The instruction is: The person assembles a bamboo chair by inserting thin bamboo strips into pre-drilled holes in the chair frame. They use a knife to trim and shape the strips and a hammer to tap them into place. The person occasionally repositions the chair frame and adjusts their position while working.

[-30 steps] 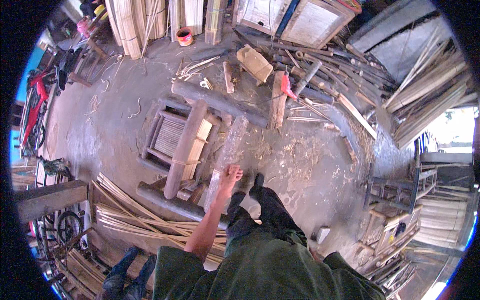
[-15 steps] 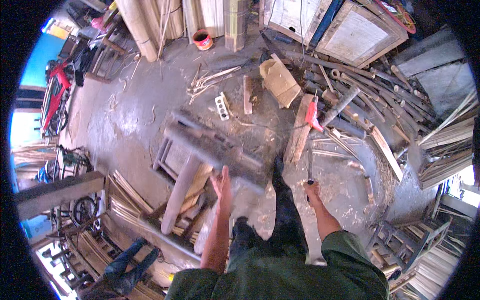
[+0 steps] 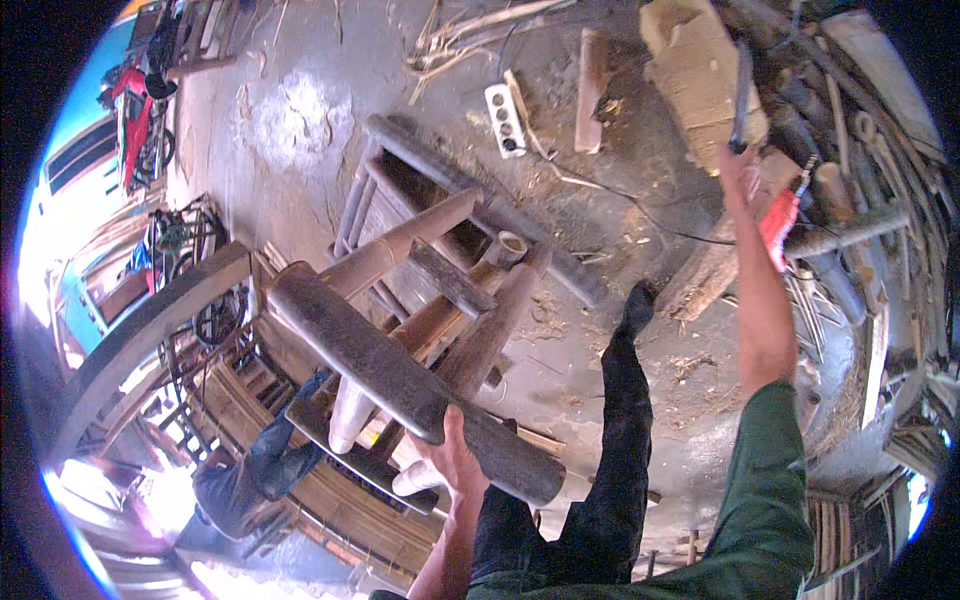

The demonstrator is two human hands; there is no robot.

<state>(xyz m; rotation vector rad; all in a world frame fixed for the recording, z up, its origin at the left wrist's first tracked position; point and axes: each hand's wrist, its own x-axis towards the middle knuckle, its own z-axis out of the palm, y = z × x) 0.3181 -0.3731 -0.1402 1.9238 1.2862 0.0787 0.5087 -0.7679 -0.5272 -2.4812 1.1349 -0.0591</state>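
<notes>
My left hand [image 3: 455,465] grips the edge of a thick dark bamboo bar, thumb on top, its fingers partly hidden behind it. This bar belongs to a bamboo furniture frame [image 3: 420,395] with several round poles, tilted at my left. Further off, my right hand [image 3: 738,165] is closed round the dark handle of a long knife [image 3: 742,95]. The narrow blade points away from me above a piece of brown cardboard [image 3: 690,70]. Beside my right forearm lies a red tool [image 3: 780,220] with a thin rod at its end, perhaps a drill.
A white power strip [image 3: 504,120] with a cable lies on the floor. A wooden plank [image 3: 590,90] and bamboo strips are near it. Bamboo poles [image 3: 845,230] are piled at the right. Another person [image 3: 240,480] is at the lower left, and a red motorbike [image 3: 135,120] stands far left.
My left hand has closed on the bamboo frame, which now stands nearer and tilted. My right hand has moved forward and right with the knife. The view has shifted.
</notes>
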